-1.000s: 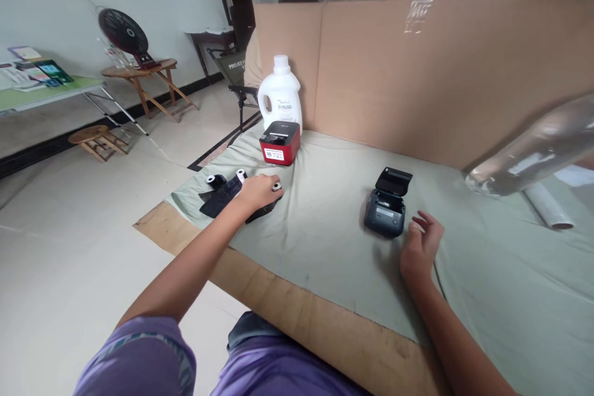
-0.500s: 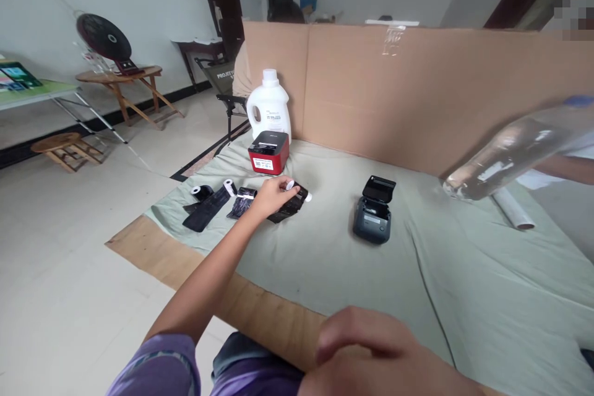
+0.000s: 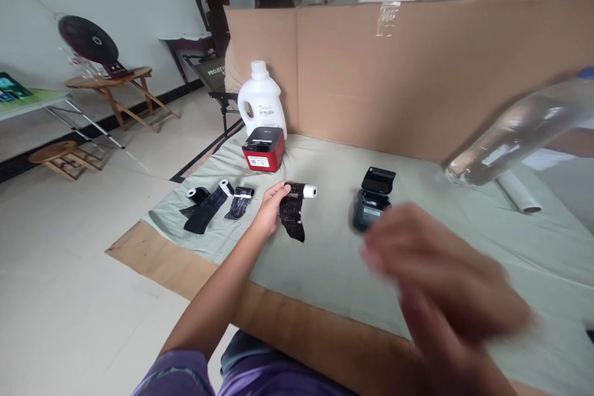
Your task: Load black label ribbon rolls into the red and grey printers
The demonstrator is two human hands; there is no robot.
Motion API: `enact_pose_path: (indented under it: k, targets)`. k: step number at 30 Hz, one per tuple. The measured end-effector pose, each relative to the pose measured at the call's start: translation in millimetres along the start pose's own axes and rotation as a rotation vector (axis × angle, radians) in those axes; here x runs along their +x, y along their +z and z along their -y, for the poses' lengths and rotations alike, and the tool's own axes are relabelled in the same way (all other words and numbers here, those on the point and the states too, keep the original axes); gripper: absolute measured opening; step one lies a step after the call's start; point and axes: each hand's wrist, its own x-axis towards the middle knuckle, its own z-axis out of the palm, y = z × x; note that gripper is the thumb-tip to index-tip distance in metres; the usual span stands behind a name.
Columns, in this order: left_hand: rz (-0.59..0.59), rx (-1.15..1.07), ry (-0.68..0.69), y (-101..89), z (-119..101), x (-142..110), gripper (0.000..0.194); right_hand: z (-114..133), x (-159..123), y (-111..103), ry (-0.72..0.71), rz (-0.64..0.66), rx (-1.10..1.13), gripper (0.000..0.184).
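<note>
My left hand (image 3: 273, 205) is closed on a roll of black ribbon (image 3: 293, 204) with a white core showing at its right end. A loose strip of the ribbon hangs down from the roll. My right hand (image 3: 436, 272) is in the near right, smeared by motion, so its fingers cannot be made out. Behind it stands a small dark label printer (image 3: 371, 201) with its lid (image 3: 378, 180) raised; my right hand covers part of it. Left of my left hand lie more black ribbon rolls (image 3: 204, 210), partly unwound, and a small ribbon roll (image 3: 243, 192).
A red and black box-shaped device (image 3: 264, 150) stands before a white jug (image 3: 262, 99). A cardboard sheet (image 3: 371, 86) forms the back. To the right, a large clear bottle (image 3: 515, 133) leans over a white tube (image 3: 518, 193); a person's arm shows behind the bottle.
My left hand has turned the ribbon roll level, and its strip hangs lower. My right hand has swung up and to the right, toward the printer. The view has shifted slightly.
</note>
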Motion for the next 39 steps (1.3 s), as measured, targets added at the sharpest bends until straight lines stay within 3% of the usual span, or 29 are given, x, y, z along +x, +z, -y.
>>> enact_pose_path:
  k: [2,4,7,9,14,17,23,27,32,36,39]
  targets:
    - [0.023,0.008,0.003,9.6,7,-12,0.039,-39,23,19,-0.006,-0.187,-0.085,0.028]
    - [0.065,0.044,0.012,20.9,14,-23,0.041,-81,37,40,0.150,-0.327,-0.124,0.037]
    - [0.151,0.095,0.024,35.3,21,-34,0.044,-129,41,60,0.313,-0.273,-0.043,0.047]
    - [0.183,0.117,0.024,39.5,23,-36,0.045,-145,38,64,0.350,-0.243,0.003,0.052]
    - [0.156,0.171,0.037,35.9,22,-32,0.048,-150,35,54,0.441,-0.136,0.079,0.056]
    - [0.169,0.173,0.086,35.0,27,-32,0.051,-152,31,60,0.484,-0.093,0.082,0.060]
    - [0.124,0.323,0.247,40.3,46,-42,0.059,-151,22,83,0.490,-0.271,0.155,0.056]
    - [0.060,0.443,0.352,44.0,51,-50,0.058,-151,23,83,0.489,-0.256,0.210,0.054]
    - [0.070,0.562,0.479,48.2,46,-58,0.060,-154,28,75,0.568,-0.252,0.243,0.068]
    - [0.101,0.607,0.520,48.4,42,-61,0.062,-147,34,67,0.575,-0.166,0.214,0.083]
    - [0.028,0.590,0.507,51.9,41,-65,0.063,-137,40,64,0.566,-0.149,0.191,0.091]
